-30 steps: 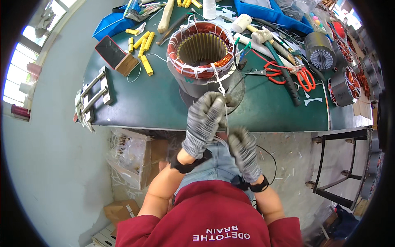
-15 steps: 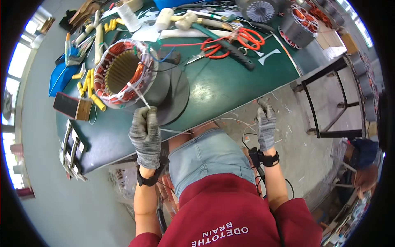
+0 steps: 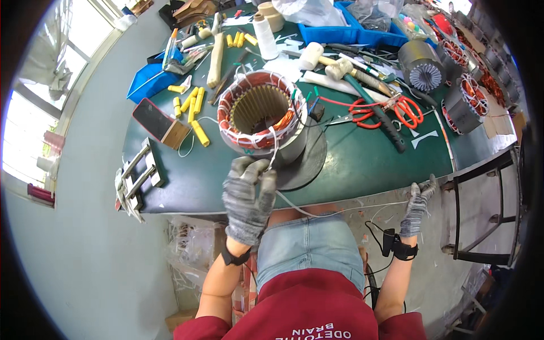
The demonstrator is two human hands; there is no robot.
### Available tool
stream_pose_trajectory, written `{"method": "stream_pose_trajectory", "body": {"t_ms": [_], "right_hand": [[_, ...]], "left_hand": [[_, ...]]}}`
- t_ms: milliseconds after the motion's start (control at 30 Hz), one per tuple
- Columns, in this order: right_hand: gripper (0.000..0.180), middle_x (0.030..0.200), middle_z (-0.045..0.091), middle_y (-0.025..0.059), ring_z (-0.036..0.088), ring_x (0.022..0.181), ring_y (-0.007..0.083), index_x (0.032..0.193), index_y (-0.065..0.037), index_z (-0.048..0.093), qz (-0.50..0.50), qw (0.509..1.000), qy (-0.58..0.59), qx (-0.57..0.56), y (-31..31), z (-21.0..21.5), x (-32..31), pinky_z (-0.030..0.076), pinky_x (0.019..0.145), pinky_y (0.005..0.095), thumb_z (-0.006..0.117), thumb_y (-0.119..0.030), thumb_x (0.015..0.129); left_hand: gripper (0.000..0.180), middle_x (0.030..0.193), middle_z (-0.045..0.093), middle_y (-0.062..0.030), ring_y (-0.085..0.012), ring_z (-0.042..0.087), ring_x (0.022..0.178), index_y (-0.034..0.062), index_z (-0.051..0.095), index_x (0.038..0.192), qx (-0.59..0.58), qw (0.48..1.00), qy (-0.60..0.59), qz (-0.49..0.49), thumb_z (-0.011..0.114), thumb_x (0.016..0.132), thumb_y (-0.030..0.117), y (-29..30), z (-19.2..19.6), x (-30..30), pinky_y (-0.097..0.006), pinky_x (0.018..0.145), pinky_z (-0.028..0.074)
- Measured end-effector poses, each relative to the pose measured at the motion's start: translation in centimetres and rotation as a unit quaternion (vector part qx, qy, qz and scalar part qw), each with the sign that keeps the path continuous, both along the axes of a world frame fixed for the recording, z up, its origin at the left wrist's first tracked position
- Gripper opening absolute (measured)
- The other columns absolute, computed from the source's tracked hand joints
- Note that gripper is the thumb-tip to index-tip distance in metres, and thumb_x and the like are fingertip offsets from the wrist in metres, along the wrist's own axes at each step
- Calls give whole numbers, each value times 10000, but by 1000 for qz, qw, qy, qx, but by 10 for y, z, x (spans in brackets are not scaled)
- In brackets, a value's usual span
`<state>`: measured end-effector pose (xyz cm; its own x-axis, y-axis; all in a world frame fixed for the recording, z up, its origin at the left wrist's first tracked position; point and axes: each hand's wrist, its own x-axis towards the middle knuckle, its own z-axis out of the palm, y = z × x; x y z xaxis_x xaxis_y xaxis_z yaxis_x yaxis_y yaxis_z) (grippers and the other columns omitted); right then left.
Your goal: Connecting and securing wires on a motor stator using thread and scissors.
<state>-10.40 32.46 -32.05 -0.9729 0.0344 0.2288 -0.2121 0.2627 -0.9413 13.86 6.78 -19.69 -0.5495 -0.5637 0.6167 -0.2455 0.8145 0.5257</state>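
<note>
Our grey-gloved left hand (image 3: 248, 199) pinches, our half-open grey-gloved right hand (image 3: 418, 207) holds, thin white cord (image 3: 275, 147) from the copper-wound, grey metal cylinder (image 3: 243, 137) on the round grey disc (image 3: 313, 161); overpulling could snap it.

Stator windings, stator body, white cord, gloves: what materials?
Stator windings: likely enamelled copper, glossy orange-red strands.
Stator body: probably steel, smooth grey with a dull sheen.
White cord: thin, flexible; cotton or synthetic, can't tell.
Gloves: seemingly knit fabric, matte, mottled grey.

Below the stator (image 3: 259, 110), the left hand (image 3: 246, 198) hid part of a white cord (image 3: 274, 150); the frame cropped the shirt (image 3: 300, 303).
</note>
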Motion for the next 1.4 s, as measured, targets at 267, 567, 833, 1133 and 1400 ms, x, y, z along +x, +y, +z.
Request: {"method": "stream_pose_trajectory", "body": {"t_ms": [267, 567, 833, 1133, 1400], "right_hand": [[239, 925, 560, 140, 530, 889, 314, 1004, -53, 567, 266, 911, 264, 174, -68, 90, 35, 414, 823, 393, 519, -80, 772], [434, 926, 556, 49, 534, 710, 134, 1247, -148, 428, 552, 610, -418, -385, -166, 86, 68, 464, 690, 253, 530, -98, 829], [351, 945, 531, 79, 503, 888, 196, 1164, -102, 519, 355, 924, 79, -116, -170, 103, 82, 419, 797, 337, 510, -53, 817], [256, 958, 560, 173, 504, 938, 327, 983, -48, 592, 347, 906, 233, -68, -190, 112, 51, 385, 886, 401, 518, -19, 739], [342, 968, 589, 161, 584, 820, 338, 1087, -112, 571, 273, 911, 249, 183, -182, 119, 61, 483, 726, 399, 626, -133, 750]], "left_hand": [[287, 1158, 510, -111, -278, 470, 1056, 81, 584, 984, -431, 900, -64, -3, 616, 701, 114, -27, 59, -50, -397, 863, 404], [281, 957, 552, -85, -279, 524, 1013, 92, 574, 915, -488, 847, -178, -109, 648, 649, 141, -46, 69, -61, -447, 891, 420], [333, 940, 578, -147, -315, 592, 712, 96, 552, 1090, -216, 967, -63, -117, 526, 758, 91, -51, 89, -86, -410, 671, 461], [268, 1126, 482, -104, -250, 528, 901, 95, 569, 996, -445, 859, -248, -58, 531, 735, 144, -33, 89, -75, -376, 678, 459], [193, 993, 536, -105, -283, 553, 835, 56, 582, 812, -407, 885, -225, -33, 656, 663, 153, -31, 75, -65, -397, 690, 456]]}}
